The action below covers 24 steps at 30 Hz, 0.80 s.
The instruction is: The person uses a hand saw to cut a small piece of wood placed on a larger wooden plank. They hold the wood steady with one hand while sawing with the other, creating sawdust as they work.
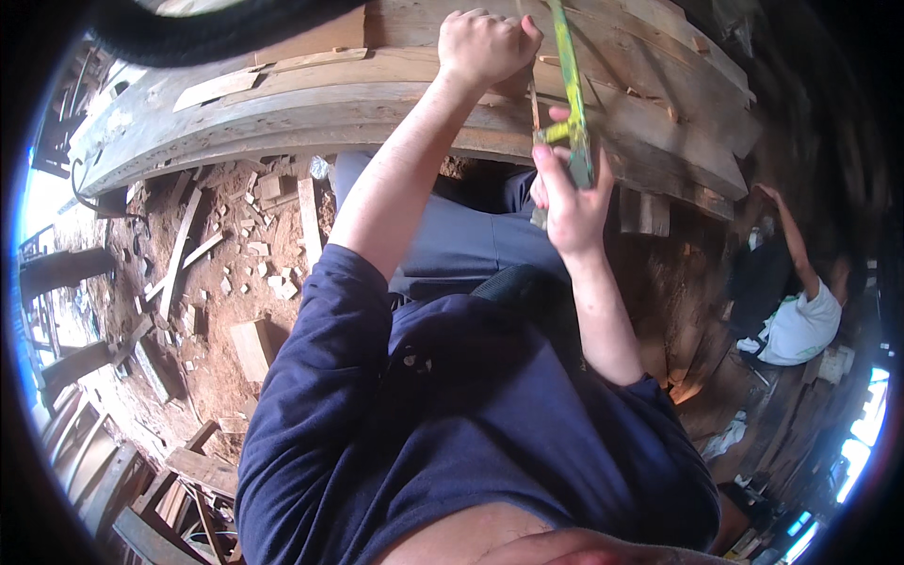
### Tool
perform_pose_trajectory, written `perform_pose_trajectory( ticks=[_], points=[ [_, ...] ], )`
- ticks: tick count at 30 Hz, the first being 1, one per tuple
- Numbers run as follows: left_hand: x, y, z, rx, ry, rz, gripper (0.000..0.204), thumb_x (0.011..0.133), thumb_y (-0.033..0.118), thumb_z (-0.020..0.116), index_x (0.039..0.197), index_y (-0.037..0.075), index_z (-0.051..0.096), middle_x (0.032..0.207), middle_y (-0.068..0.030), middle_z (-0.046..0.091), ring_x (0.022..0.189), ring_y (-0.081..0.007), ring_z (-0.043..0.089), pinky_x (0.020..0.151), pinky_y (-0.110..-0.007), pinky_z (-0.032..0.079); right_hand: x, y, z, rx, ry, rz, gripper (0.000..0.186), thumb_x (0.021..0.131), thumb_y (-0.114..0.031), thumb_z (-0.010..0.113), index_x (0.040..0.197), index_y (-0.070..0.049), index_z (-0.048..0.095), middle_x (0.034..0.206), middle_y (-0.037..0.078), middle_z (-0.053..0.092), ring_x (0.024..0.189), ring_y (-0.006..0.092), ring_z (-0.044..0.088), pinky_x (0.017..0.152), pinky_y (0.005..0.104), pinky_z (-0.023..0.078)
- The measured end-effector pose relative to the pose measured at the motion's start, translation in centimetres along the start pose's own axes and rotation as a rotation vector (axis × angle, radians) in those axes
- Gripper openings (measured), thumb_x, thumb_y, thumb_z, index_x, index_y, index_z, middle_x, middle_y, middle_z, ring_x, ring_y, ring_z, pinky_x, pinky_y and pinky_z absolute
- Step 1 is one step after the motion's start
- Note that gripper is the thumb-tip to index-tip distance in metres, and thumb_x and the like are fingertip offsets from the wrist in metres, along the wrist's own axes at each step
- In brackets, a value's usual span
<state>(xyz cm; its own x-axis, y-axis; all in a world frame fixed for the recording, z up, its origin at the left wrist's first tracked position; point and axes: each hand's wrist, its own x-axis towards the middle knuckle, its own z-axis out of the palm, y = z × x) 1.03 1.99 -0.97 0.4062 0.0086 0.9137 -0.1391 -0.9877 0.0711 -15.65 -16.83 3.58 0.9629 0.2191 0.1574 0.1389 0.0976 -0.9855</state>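
Over the plank surface [377, 102], the left hand [482, 49] is curled tight, its contents impossible to tell, with the yellow-green frame saw [569, 71] just rightward, long axis pointing away, handle wrapped by the right hand's [576, 202] fingers.

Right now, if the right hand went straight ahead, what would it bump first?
Probably the wooden planks, though depth is unclear: the right hand, holding the green-yellow saw, might pass above them.
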Motion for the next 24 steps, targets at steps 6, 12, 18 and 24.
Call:
perform_pose_trajectory(
  ticks=[6,12,18,24],
  points=[
    [0.1,0.2,-0.8,-0.052,-0.007,-0.013,0.043,0.091,0.031,0.066,0.051,0.018,0.065,0.051,-0.0035,0.065,0.049,-0.0241,0.069,0.051,-0.039,0.053,5.6,1.5,1.1,-0.078,0.020,-0.061,0.040,0.100,-0.011,0.076,0.137,-0.004,0.063,0.082,-0.004,0.061,0.071,0.0047,0.056,0.068,0.0258,0.048],
    [1.1,-0.3,0.6,0.079,-0.249,-0.126,0.050,0.096,0.031,0.062,0.049,0.015,0.065,0.048,-0.0087,0.063,0.045,-0.0288,0.066,0.051,-0.042,0.052,-0.4,0.7,2.1,-0.062,0.041,0.023,0.043,0.100,-0.012,0.076,0.138,-0.003,0.058,0.081,-0.004,0.057,0.070,0.0058,0.054,0.070,0.0255,0.047],
    [0.1,-0.2,-1.0,-0.106,0.021,-0.006,0.044,0.091,0.027,0.066,0.048,0.018,0.060,0.049,-0.0056,0.062,0.046,-0.0263,0.064,0.049,-0.040,0.049,-1.0,-0.5,-0.9,0.055,0.013,0.081,0.038,0.101,-0.007,0.075,0.137,-0.006,0.065,0.088,-0.006,0.061,0.075,0.0021,0.053,0.069,0.0227,0.045],
    [-0.1,-0.1,-1.6,-0.086,0.016,0.036,0.041,0.089,0.024,0.067,0.049,0.018,0.060,0.051,-0.0043,0.064,0.047,-0.0251,0.064,0.048,-0.040,0.048,4.8,1.7,1.2,-0.074,0.046,-0.113,0.041,0.098,-0.015,0.078,0.134,-0.005,0.064,0.086,0.000,0.064,0.075,0.0100,0.060,0.072,0.0303,0.050]
  ],
)
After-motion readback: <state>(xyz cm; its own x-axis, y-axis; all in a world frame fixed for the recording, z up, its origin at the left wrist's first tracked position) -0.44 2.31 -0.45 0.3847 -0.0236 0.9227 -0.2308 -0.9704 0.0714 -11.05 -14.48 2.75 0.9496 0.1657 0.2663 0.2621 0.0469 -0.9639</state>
